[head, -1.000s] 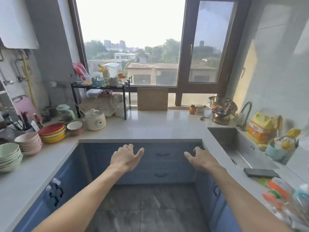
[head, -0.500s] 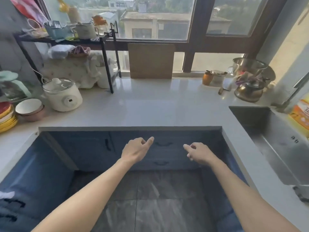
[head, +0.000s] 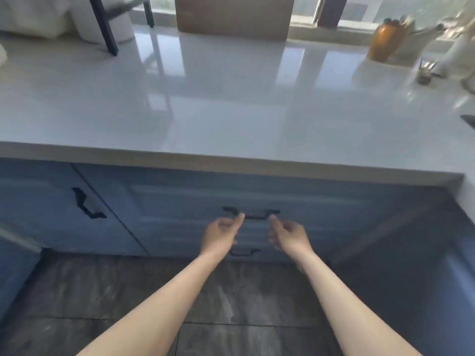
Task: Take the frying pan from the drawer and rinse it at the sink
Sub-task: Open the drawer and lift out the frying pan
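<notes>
Under the counter, shut drawer, both hands' fingers loosely curled, empty.

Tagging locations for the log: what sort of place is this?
Most likely a home kitchen: a glossy pale countertop over blue drawers with a black drawer handle, an orange jar near the window, and both hands reaching toward the handle.
</notes>
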{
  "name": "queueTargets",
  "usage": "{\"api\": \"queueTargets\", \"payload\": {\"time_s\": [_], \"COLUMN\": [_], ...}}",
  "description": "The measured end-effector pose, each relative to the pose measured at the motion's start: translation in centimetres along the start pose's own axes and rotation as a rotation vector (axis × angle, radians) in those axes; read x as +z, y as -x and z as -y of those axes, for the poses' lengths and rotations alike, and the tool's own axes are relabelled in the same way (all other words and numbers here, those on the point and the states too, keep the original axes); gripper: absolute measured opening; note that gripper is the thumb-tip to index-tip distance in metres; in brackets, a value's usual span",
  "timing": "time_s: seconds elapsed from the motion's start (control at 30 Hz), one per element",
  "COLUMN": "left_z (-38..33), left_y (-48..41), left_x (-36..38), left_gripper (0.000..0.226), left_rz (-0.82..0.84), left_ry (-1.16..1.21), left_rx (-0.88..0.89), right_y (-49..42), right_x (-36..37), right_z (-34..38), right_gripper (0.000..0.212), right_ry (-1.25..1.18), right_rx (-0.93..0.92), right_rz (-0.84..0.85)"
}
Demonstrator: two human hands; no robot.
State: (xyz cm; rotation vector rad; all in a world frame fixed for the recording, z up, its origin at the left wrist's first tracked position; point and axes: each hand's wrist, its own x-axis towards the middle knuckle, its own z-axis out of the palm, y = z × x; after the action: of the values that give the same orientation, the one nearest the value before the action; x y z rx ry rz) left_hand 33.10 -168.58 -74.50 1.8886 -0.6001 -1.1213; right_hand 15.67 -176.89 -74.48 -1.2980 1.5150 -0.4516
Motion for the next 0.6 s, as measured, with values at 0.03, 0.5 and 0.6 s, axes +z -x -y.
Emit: {"api": "queueTargets", "payload": {"time_s": [0.03,0.5,0.6], "left_z": [0.5,2.9,3.2], "left_y": [-1.4,-5.5,-4.3], "left_x": [0.6,3.8,4.3], "left_gripper": [0.053,0.028,0.023], "left_rz": [-0.017,-0.11,-0.113], "left_ry": [0.037,0.362,0.414], "left_rx": [0.012,0.026,0.005], "right_y": [-1.2,-3.9,-3.0], "right_x": [0.6,6.2,6.1], "right_z": [-0.1,-2.1,-2.5], "right_gripper": [0.05,0.037,0.036], "right_ry": [0.015,-0.534,-0.541], "right_rx": [-0.014,-0.04,-0.021], "right_rz": [0.021,-0.104,-0.107]}}
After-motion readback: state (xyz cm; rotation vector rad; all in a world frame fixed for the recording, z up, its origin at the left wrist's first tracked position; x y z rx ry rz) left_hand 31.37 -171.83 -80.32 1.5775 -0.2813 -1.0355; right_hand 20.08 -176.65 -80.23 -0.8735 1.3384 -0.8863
